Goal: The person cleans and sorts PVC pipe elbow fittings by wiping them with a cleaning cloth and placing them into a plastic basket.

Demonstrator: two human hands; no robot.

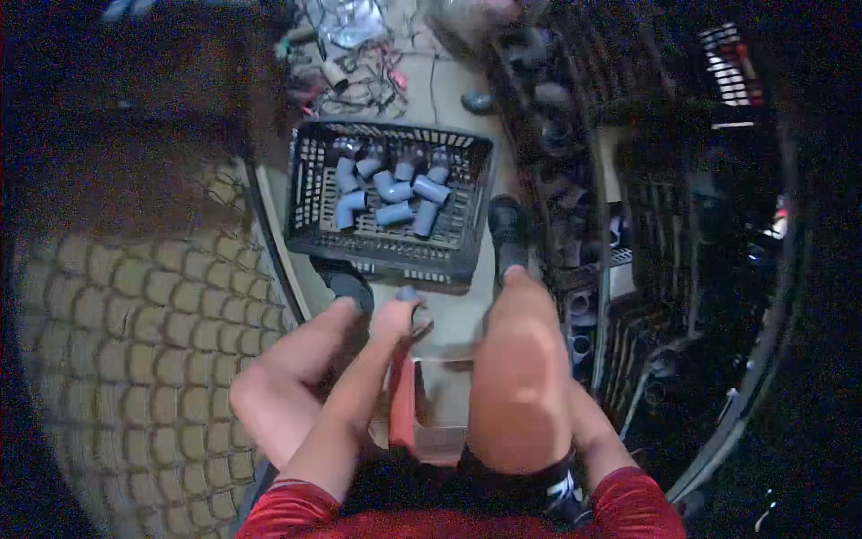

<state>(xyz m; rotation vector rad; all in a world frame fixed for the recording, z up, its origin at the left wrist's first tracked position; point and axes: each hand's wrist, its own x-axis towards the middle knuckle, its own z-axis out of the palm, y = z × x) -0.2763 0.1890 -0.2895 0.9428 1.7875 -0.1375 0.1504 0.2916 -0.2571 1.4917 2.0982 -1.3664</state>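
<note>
My left hand is closed around a blue-grey pipe fitting, just in front of a black plastic crate. Only the fitting's end shows past my fingers, and its full shape is hidden. Inside the crate lie several blue-grey pipe elbows, spread over the slatted bottom. My right forearm passes behind my right knee, which hides the right hand. Below my left hand, between my legs, is a red strip-like thing beside a pale surface.
Loose wires and scraps lie on the floor beyond the crate. Shelves of dark parts line the right side. A patterned paved floor is on the left. My shoes flank the crate.
</note>
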